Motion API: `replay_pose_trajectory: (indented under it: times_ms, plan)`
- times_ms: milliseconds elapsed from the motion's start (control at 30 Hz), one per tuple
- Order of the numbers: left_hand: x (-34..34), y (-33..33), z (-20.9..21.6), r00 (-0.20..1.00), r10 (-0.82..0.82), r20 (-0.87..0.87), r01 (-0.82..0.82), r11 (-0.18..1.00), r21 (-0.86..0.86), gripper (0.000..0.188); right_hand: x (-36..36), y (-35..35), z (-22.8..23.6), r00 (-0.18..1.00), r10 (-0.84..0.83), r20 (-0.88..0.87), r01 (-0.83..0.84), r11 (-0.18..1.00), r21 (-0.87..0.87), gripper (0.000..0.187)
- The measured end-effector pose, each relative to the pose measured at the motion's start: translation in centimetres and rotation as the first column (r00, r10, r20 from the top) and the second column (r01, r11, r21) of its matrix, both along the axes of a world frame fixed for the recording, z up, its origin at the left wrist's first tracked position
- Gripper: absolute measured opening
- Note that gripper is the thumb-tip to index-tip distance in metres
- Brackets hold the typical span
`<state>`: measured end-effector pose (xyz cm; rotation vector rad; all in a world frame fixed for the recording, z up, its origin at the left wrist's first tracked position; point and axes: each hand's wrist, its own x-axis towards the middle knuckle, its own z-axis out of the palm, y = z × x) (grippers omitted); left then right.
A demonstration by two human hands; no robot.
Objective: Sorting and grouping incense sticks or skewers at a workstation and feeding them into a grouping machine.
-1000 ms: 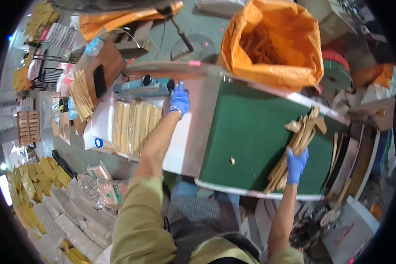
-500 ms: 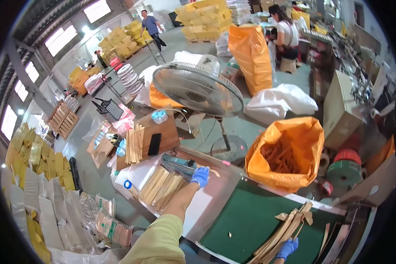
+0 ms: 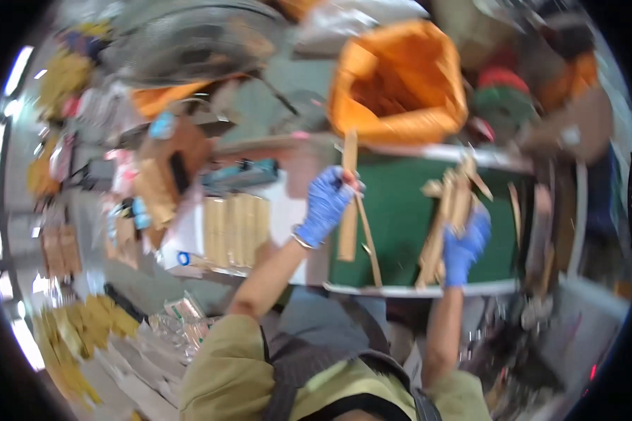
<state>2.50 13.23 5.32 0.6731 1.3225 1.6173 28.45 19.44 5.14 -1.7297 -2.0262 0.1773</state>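
Note:
My left hand [image 3: 326, 207], in a blue glove, pinches a tan wooden strip [image 3: 348, 242] that hangs over the left part of the green belt [image 3: 404, 210]. A thinner strip [image 3: 370, 249] slants down from the same fingers. On the right, my blue-gloved right hand [image 3: 467, 242] closes around the side of a loose bundle of wooden strips [image 3: 444, 228], lying lengthwise on the belt with a few broken pieces at its far end. The picture is smeared, and the right fingertips are partly hidden.
Beyond the belt stands an orange sack [image 3: 400, 126] holding reddish-brown scraps. Neat bundles of strips [image 3: 237, 228] lie on the white surface at left, by a blue-grey device [image 3: 240, 175]. A fan [image 3: 193, 42] stands behind. Reels [image 3: 502, 105] sit at far right.
My left hand has come from beside the blue-grey device to the green belt and now holds strips. My right hand has shifted farther up the bundle. The view has turned and tilted down.

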Motion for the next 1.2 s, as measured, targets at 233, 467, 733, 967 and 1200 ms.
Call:
replay_pose_trajectory:
  times_ms: [233, 467, 733, 967, 1200]
  plan:
    - [3.7, 0.6, -0.2, 0.987, -0.149, 0.062, 0.156, 0.977, -0.146, 0.019, -8.1, 0.0, 3.0, 0.642, -0.193, -0.742, -0.649, 0.378, -0.66, 0.03]
    - [4.9, 3.2, -1.2, 0.96, -0.056, 0.273, 0.13, 0.956, -0.262, 0.02, -4.9, -2.9, 0.7, 0.56, -0.364, -0.744, -0.638, 0.383, -0.668, 0.014]
    - [-2.3, 17.9, -0.8, 0.792, -0.098, 0.602, 0.176, 0.982, -0.073, 0.031, 3.8, 0.8, -9.1, 0.966, -0.239, -0.096, 0.202, 0.935, -0.293, 0.021]
    - [6.5, 7.0, -5.0, 0.951, -0.149, 0.272, 0.174, 0.982, -0.07, 0.027, 6.2, 3.8, -11.0, 0.954, -0.189, 0.232, 0.263, 0.899, -0.351, 0.019]
    - [14.2, 0.4, -5.0, 0.614, -0.473, 0.632, 0.689, 0.711, -0.137, 0.047, 4.9, 3.8, -1.4, 0.463, -0.624, -0.629, -0.45, 0.446, -0.774, 0.015]
